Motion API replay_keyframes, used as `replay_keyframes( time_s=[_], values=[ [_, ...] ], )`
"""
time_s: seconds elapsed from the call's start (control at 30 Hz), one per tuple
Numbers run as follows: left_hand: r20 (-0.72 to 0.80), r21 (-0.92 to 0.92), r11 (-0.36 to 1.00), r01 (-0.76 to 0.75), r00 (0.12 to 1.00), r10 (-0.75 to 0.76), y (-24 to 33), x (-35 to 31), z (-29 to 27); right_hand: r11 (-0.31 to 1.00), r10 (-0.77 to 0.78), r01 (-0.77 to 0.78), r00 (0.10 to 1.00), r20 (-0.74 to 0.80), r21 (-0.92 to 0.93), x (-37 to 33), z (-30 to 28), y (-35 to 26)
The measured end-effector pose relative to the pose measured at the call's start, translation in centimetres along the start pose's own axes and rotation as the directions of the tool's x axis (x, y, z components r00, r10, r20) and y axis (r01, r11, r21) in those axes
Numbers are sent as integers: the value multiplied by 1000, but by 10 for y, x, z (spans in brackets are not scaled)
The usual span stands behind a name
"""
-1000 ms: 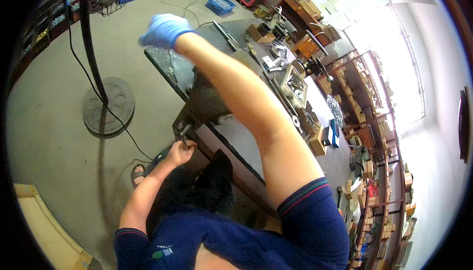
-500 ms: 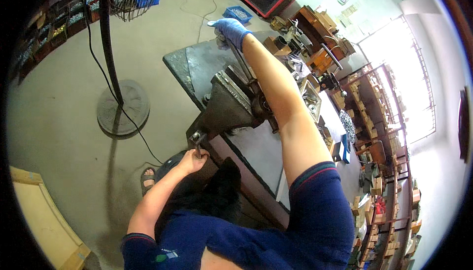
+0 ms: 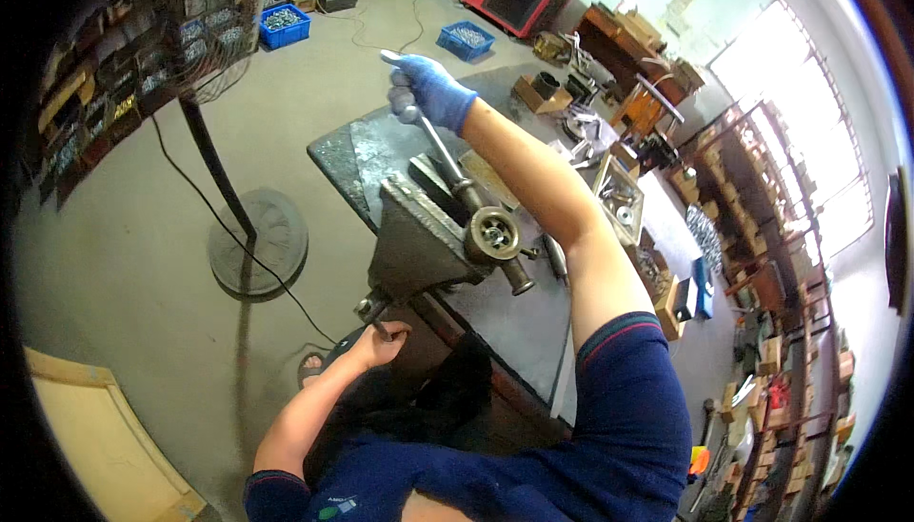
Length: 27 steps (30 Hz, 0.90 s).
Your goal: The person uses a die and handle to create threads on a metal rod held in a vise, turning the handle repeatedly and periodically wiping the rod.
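My bare left hand (image 3: 386, 341) is closed around the bar handle of a heavy metal bench vise (image 3: 411, 236), low at its near end. My right hand (image 3: 428, 91), in a blue glove with pale grey fingers, is wrapped round the far end of a long steel handle. This belongs to a ring-headed metal tool (image 3: 493, 234), which has a round, hollow head and a short stub pointing towards me. The head sits at the right end of the vise jaws. How the jaws hold the work is hidden from this angle.
The vise stands on a dark workbench (image 3: 509, 331). Right of my forearm are a metal parts tray (image 3: 619, 198) and small boxes. A pole stand with a round base (image 3: 257, 241) and a trailing cable are on the left floor. Shelving (image 3: 771, 331) lines the right.
The view has shifted. My right forearm has moved off the ring head, which now shows fully beside the vise. Both hands keep their holds.
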State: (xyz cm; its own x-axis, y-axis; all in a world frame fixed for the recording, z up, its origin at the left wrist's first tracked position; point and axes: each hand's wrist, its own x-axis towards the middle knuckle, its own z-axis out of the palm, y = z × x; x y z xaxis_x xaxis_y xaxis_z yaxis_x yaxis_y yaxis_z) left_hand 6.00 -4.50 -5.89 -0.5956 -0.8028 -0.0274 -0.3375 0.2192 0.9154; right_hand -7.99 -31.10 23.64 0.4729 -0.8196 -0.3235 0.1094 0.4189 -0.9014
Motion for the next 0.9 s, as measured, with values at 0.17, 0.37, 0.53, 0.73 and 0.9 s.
replay_keyframes(
  time_s=[0.17, 0.37, 0.53, 0.73, 0.9],
  values=[
    [13, 27, 999, 34, 999, -35, -4, -1, 4, 982, -36, 41, 999, -32, 183, 3, -8, 4],
    [-82, 136, 990, 35, 996, -24, -10, 2, 11, 755, -229, 421, 888, -400, 502, -99, -128, -1],
    [-97, -7, 1000, 18, 995, -19, -13, 5, 11, 448, -361, 678, 734, -576, 583, -158, -140, 33],
    [-17, -112, 979, 171, 985, -174, 8, 4, 5, 154, -573, 915, 390, -721, 372, -241, -139, 105],
    [25, -123, 982, 146, 989, -144, 2, 5, 4, 70, -460, 968, 247, -853, 243, -305, -74, 143]
  ],
)
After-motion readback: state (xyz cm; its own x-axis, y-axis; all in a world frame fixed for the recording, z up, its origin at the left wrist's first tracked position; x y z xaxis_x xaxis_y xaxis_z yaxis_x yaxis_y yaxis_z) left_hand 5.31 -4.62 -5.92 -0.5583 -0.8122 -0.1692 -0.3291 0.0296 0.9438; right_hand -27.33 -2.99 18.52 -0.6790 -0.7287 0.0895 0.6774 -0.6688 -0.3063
